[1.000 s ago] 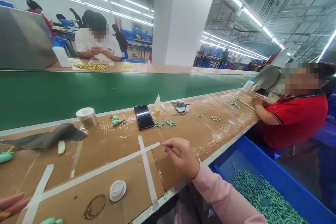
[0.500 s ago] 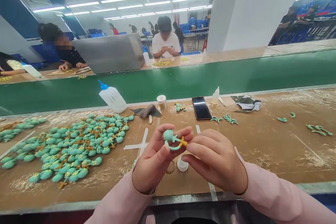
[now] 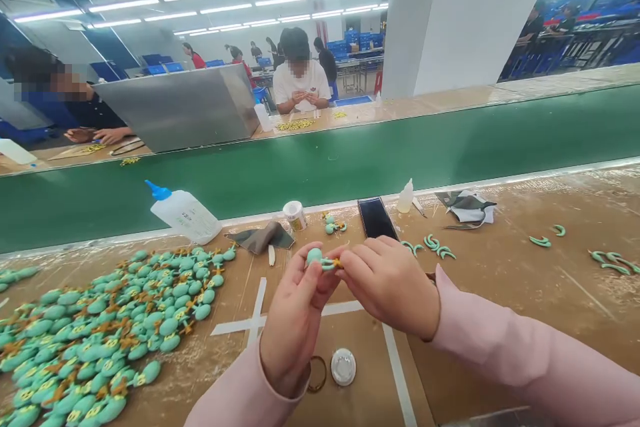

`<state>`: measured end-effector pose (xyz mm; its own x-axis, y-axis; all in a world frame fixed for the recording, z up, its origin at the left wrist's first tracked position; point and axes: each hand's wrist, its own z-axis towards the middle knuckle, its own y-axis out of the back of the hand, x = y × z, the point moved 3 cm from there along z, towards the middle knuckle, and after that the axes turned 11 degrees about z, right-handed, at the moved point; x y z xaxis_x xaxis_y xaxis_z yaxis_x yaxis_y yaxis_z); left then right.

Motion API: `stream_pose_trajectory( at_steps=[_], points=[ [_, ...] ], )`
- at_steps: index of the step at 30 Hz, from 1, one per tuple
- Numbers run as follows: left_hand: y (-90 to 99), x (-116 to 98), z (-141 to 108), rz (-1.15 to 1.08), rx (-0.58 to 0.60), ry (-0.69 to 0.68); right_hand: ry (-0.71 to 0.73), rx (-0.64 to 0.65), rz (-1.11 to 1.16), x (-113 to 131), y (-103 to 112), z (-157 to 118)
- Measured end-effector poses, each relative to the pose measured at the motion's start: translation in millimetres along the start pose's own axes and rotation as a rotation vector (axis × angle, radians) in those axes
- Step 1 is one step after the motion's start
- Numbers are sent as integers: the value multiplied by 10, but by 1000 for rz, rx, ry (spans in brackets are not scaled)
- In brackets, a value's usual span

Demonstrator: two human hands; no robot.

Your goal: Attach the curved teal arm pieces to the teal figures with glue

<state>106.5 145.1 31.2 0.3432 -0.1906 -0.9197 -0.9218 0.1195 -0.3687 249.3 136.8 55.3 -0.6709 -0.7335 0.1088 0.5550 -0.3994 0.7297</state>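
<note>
Between my two hands is a small mint-green figurine (image 3: pixel 315 256) with a round head, thin curved limbs and an orange-brown part. My left hand (image 3: pixel 293 317) pinches it around the head and body. The fingertips of my right hand (image 3: pixel 390 280) close on its orange-brown end, which they partly hide. Beneath my hands, a small white cap (image 3: pixel 343 366) lies beside a brown ring (image 3: pixel 317 373) on the table. A large pile of similar green figurines (image 3: pixel 115 320) spreads to the left of my left hand.
A white squeeze bottle with blue tip (image 3: pixel 187 213), a grey cloth (image 3: pixel 263 238), a tape roll (image 3: pixel 295 215), a phone (image 3: pixel 377 219) and a small glue bottle (image 3: pixel 406 196) line the back. Curved green pieces (image 3: pixel 613 261) lie right. Beyond the green belt (image 3: pixel 320 157) sits a person (image 3: pixel 300 80).
Both hands have moved a little up and away from me with the figurine, uncovering the white cap and ring. My view has shifted, and the figurine is now turned more level.
</note>
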Motion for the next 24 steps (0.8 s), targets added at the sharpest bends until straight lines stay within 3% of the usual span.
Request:
stream_pose_trajectory(
  at_steps=[4,6,9,12,15,17,21,24],
  points=[
    [89,101,286,-39,-85,149,-68,325,28,-205,-415,113],
    [139,100,386,-51,-102,175,-162,416,116,-342,-585,176],
    [227,20,451,-41,-104,214,-343,436,154,-728,-783,330],
    [435,-116,397,5,-142,209,-583,399,87,-1319,-957,532],
    [848,-228,204,95,-261,122,-771,359,37,-1824,-1115,689],
    [1206,-257,-12,197,-406,56,-822,316,26,-1988,-1186,722],
    [1756,-231,-576,475,-633,-46,-767,211,75,-2002,-1213,665],
    [1847,-161,-917,713,-610,-33,-626,169,173,-1955,-1173,688]
  ],
)
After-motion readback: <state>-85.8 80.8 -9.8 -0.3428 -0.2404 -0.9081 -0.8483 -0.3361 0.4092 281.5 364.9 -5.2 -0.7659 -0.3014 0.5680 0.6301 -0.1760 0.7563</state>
